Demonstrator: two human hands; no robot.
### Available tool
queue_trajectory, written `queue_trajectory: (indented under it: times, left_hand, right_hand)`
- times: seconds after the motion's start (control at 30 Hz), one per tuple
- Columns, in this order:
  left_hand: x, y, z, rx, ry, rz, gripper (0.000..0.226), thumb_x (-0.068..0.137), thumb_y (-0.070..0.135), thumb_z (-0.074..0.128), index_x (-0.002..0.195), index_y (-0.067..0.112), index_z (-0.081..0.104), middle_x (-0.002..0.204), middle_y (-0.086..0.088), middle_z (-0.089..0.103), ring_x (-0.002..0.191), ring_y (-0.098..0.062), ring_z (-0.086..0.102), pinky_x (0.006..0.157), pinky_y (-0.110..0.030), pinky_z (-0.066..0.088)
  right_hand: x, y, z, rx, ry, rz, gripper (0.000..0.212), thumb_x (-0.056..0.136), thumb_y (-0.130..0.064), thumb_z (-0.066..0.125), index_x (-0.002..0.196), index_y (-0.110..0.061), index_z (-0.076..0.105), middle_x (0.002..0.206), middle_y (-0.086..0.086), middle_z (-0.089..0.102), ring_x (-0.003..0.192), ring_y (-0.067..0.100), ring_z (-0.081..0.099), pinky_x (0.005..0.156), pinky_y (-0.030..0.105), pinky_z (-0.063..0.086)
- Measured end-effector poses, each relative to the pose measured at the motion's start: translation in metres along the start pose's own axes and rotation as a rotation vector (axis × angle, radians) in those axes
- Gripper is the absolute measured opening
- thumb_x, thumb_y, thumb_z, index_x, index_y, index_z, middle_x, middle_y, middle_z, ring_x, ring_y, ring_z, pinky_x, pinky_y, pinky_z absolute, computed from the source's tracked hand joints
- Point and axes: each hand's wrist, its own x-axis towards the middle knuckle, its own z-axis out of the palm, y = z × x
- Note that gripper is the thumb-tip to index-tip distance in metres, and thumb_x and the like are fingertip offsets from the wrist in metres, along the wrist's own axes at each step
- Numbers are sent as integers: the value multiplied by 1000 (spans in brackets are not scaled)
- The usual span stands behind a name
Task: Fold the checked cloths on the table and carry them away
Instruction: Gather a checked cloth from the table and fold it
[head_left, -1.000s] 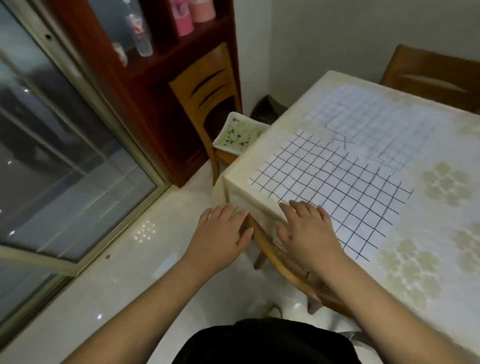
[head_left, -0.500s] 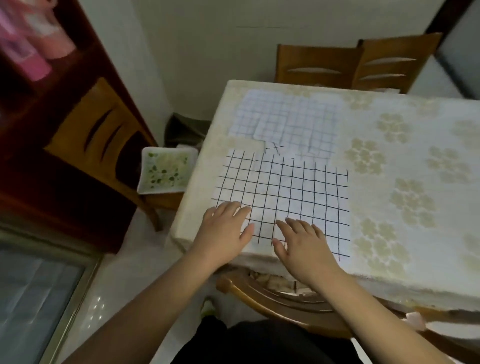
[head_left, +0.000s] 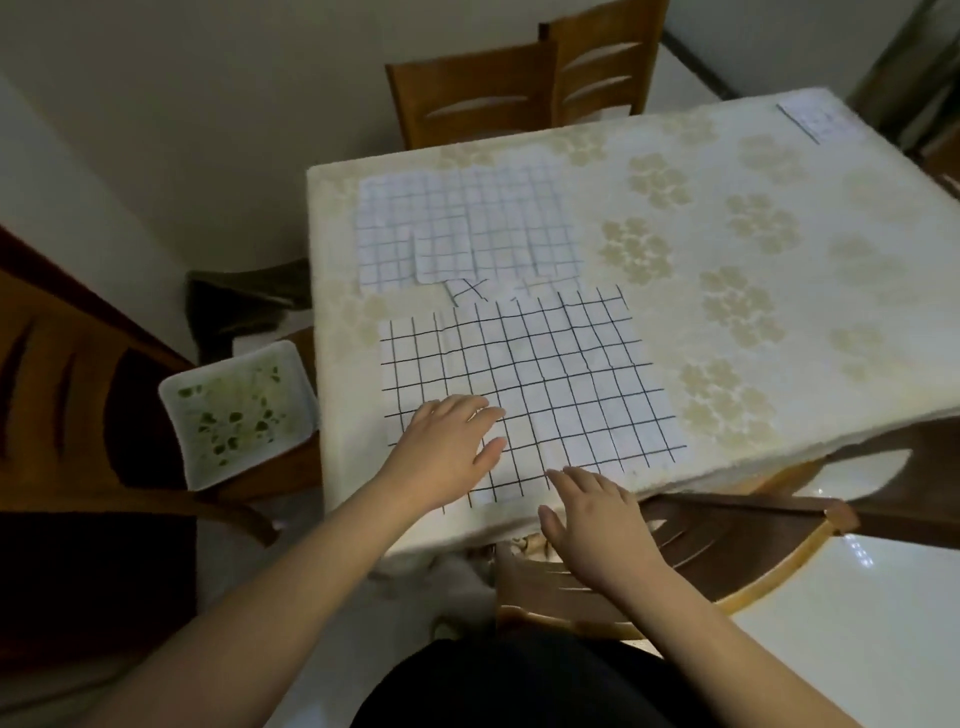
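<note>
Head view, looking down on a table (head_left: 779, 130) under a cream cloth cover with pale gold flower prints. Left hand (head_left: 447, 452) flat, palm down, on the near left part of a white cloth with bold black checks (head_left: 545, 384); grip apart, fingers spread, clamped on nothing. Right hand (head_left: 597, 514) at the near table edge, fingertips (head_left: 571, 475) touching the cloth's near border, fingers loosely splayed, grip also apart and holding nothing. Black-checked cloth spread nearly square at the near left corner of the table, thin and soft, slightly rippled, near edge reaching the table rim. Just beyond it, a second white cloth with finer, fainter grey checks (head_left: 467, 228), lying flat with overlapping layers, near edge almost touching the first. A third small checked piece (head_left: 815, 117) at the far right corner, well apart. Wooden chairs with slotted curved backs: two at the far side (head_left: 498, 98), one at the left (head_left: 78, 395) carrying a white square tray with green blotches (head_left: 239, 410), one tucked under the near edge (head_left: 727, 551). Glossy pale tile floor (head_left: 857, 649) below.
</note>
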Motion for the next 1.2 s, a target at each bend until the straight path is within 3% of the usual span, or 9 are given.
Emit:
queue_trajectory:
  times: [0.27,0.53,0.8,1.0,1.13,1.2]
  left_hand:
    - [50,2,11,51,-130,77,48,102,42,38,147,26,38,152,4,38,141,-16,31,114,-36,21]
    - [92,-22,24,-88,-300,235,45,101,32,46,145,20,44,149,1,43,137,-16,38,113,-31,29]
    - [141,-72,35,-51,-354,393,46,101,31,48,145,20,43,149,0,43,137,-17,38,109,-28,29]
    - [160,-112,41,-109,-373,436,43,101,29,48,143,20,46,147,-1,44,133,-19,42,107,-28,31]
    - [176,-126,43,-129,-383,493,43,100,28,48,142,21,46,145,1,44,132,-17,43,107,-31,35]
    - [188,-127,41,-187,-370,475,42,100,26,48,141,21,47,142,2,46,127,-14,46,102,-26,36]
  right_hand:
    - [24,2,30,88,-67,-15,53,98,-32,42,149,-20,32,153,2,38,138,24,36,111,39,28]
    - [44,-1,48,378,-84,115,55,98,-27,45,150,-22,29,144,5,46,118,27,55,95,39,46]
    - [54,-12,58,917,-7,547,50,98,-22,52,146,-15,38,138,6,54,117,23,57,97,35,48]
    - [63,-46,61,1095,103,831,52,97,-20,54,146,-10,38,138,11,54,123,27,53,91,27,41]
    - [69,-67,69,1427,337,1051,55,96,-17,55,146,-12,34,130,17,55,110,32,58,79,36,50]
    - [74,-69,74,1517,431,1155,61,95,-18,54,150,-13,27,118,15,57,99,26,61,87,43,52]
